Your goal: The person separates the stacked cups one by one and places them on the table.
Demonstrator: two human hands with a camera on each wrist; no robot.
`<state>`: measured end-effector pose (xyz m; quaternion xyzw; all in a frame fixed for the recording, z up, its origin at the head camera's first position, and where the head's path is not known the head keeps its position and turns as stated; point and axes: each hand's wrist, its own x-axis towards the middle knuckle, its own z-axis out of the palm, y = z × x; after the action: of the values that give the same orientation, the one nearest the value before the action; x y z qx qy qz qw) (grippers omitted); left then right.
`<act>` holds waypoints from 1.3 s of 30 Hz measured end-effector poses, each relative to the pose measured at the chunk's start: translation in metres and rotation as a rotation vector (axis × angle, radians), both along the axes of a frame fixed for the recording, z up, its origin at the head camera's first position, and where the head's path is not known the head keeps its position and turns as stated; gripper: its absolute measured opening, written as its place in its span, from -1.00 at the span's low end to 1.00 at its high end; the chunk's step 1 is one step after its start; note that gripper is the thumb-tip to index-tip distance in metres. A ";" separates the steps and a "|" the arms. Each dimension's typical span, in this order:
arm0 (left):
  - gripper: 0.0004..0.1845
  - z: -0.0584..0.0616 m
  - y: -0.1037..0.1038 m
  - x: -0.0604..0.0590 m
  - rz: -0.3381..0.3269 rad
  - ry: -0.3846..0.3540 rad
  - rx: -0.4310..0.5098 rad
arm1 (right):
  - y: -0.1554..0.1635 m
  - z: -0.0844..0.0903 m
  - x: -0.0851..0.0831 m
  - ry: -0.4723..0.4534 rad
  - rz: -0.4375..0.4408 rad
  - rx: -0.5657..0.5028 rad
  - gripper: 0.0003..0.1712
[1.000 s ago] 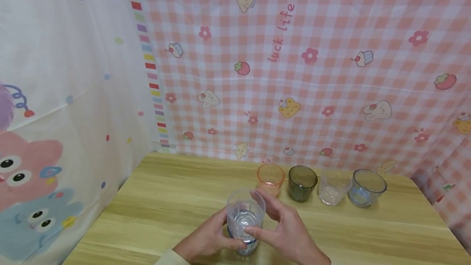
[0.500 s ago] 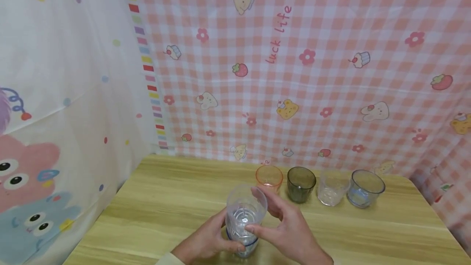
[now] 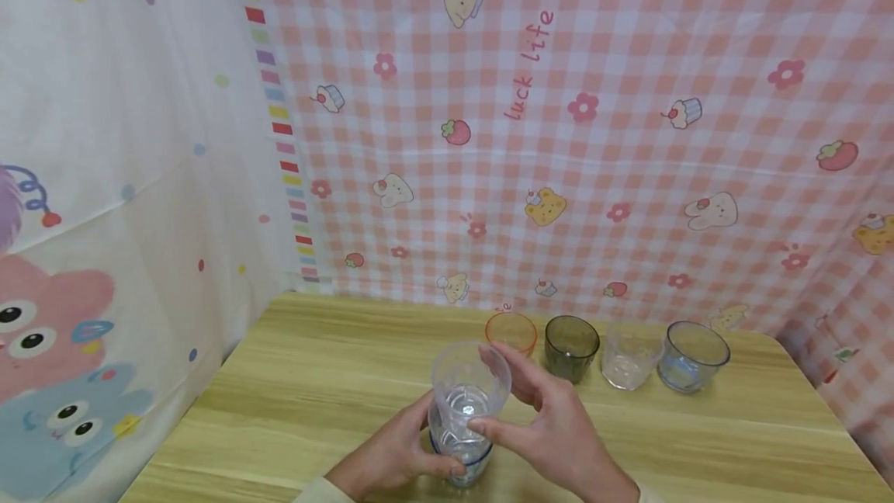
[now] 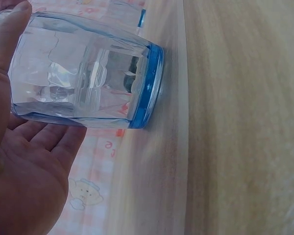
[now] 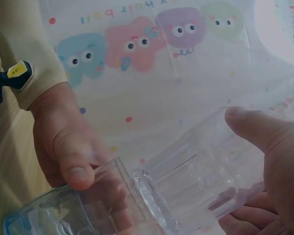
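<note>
At far left, hanging beside the desk [image 3: 314,379]: white curtain [image 3: 70,317] w/ cartoon monsters.

Gripping the blue-based cup [image 3: 464,473] w/ the left hand [image 3: 391,456], near the front edge of the desk and a bit left of centre. Thumb and fingers [image 4: 49,142] curling round the wall of this cup, seen close in the left wrist view. Base looking down on the desk or just above it; cannot tell which.

Sitting inside it, partly out: the ribbed clear cup [image 3: 469,386], upright, rim well above the lower one. Both cups transparent, so the overlap is showing through; looks like approx the lower part is nested.

Grasping the ribbed clear cup w/ the right hand [image 3: 552,433]: thumb [image 5: 257,129] on the near side and other fingers wrapping round the far side, not released.

So, as a judgement: separating two stacked cups, w/ one hand on each. Next move calling for a straight pull along the cup axis w/ a firm hold on the lower one, esp. since smooth plastic or glass can be sticking or slipping.

Further right, at the back of the desk, standing in a row, apart from the hands: orange cup [image 3: 511,331], dark cup [image 3: 571,344], small clear cup [image 3: 631,363], bluish cup [image 3: 693,355]. Behind all, covering the wall: pink checked cloth [image 3: 628,138].
</note>
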<state>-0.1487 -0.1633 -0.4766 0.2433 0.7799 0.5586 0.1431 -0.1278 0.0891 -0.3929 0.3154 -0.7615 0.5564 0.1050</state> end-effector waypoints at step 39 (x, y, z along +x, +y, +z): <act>-0.11 0.002 -0.001 0.002 -0.028 0.023 -0.019 | 0.038 0.015 0.005 0.023 -0.168 0.033 -0.13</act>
<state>-0.1464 -0.1638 -0.4742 0.2592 0.7833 0.5463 0.1442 -0.1227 0.1266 -0.3781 0.2587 -0.7931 0.5293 0.1548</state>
